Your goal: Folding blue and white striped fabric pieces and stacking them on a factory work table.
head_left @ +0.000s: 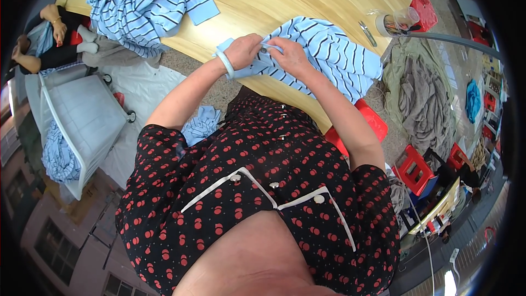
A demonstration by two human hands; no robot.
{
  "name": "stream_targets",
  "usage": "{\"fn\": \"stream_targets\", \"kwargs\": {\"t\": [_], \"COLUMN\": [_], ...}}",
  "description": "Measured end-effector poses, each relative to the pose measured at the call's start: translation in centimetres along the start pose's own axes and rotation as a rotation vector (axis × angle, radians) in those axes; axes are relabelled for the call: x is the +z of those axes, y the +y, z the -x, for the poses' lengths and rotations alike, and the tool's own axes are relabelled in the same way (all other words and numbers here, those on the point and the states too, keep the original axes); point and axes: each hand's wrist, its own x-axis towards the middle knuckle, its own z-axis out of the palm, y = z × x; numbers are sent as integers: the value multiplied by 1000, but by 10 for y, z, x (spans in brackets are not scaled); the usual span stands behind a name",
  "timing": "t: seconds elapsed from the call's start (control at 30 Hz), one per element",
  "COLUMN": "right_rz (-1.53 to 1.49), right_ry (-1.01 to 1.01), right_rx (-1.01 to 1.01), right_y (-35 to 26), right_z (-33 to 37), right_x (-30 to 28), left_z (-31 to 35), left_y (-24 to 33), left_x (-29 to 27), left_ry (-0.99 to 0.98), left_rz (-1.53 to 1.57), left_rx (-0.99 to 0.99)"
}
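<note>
A light-blue shirt-like garment (337, 52) with dark and white stripes lies at the near edge of the wooden table. My left hand (245, 52), below a pale bangle (224, 64), is closed on its left part. Close by on the right, my right hand (291, 57) pinches the same cloth with bent fingers. A small dark round spot, perhaps a button, shows on the fabric between the hands. Most of the garment spreads out to the right of my right hand, and its lower edge hangs over the table edge.
A big heap of striped cloth (142, 8) covers the table's far left. Scissors-like snips (367, 34) and a clear tub of tools (397, 22) stand at the right. A white cart (90, 109) is at left, near another person's hands (55, 27). Grey cloth (422, 98) lies at right.
</note>
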Motion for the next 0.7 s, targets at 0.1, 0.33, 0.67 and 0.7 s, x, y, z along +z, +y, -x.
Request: {"fn": "stream_targets", "kwargs": {"t": [0.1, 0.33, 0.67, 0.7], "right_rz": [117, 295, 435, 414], "right_ry": [1, -35, -29, 4], "right_rx": [-76, -117, 39, 23], "right_y": [17, 40, 54, 57], "right_z": [3, 7, 2, 5], "right_x": [-4, 0, 15, 17], "left_z": [2, -25, -83, -83], "left_y": [-10, -42, -60, -55], "left_x": [-6, -2, 61, 58], "left_ry": [-64, -404, -410, -465], "left_rz": [-14, 73, -330, -314], "left_rx": [-16, -301, -274, -238]}}
